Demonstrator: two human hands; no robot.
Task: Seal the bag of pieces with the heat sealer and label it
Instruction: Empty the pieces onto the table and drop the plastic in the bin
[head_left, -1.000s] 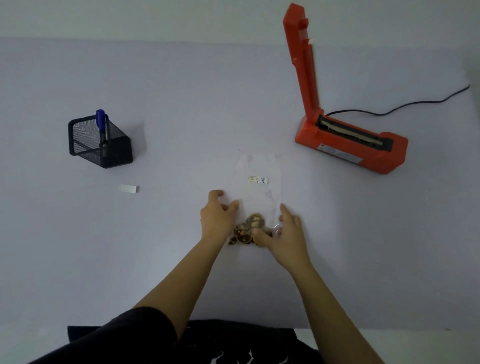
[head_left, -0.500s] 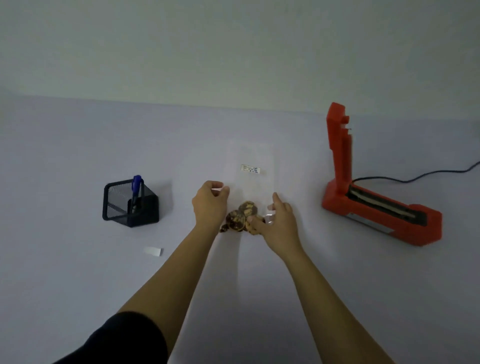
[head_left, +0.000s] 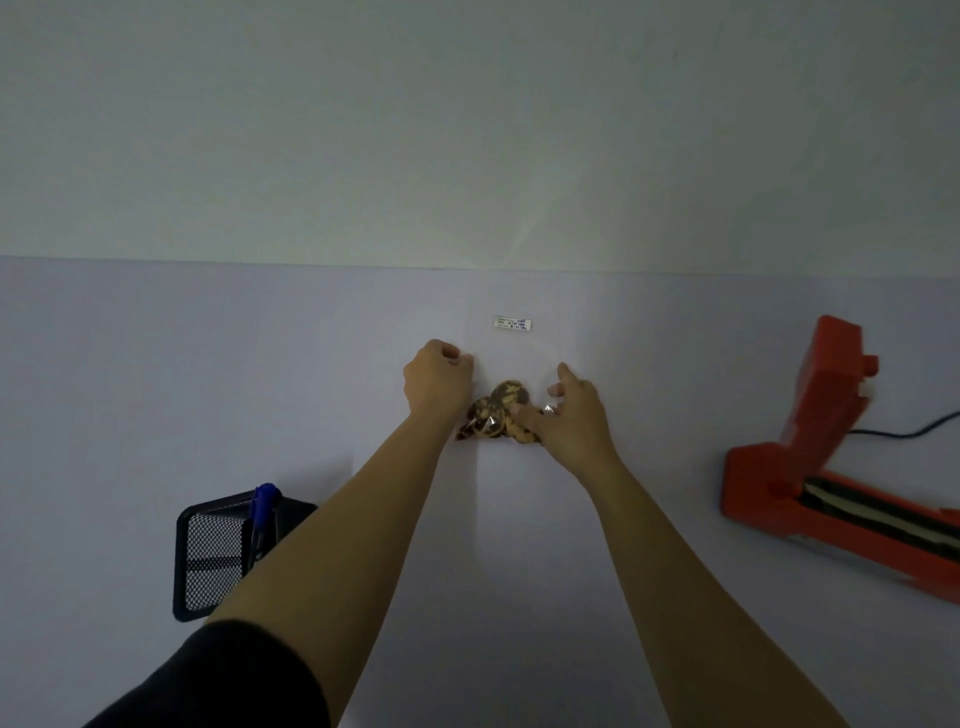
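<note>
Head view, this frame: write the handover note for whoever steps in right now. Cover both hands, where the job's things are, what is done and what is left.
Left hand: grips the clear bag at its left edge.
Right hand: pinches the bag's right side, thumb over the brown pieces at its bottom.
Heat sealer: to the right, arm raised.
Blue pen: in the mesh holder, to the left.
Done: a written label is on the bag.
Left: the bag's mouth is too faint to show a seal. If it is open, sealing probably comes next.
</note>
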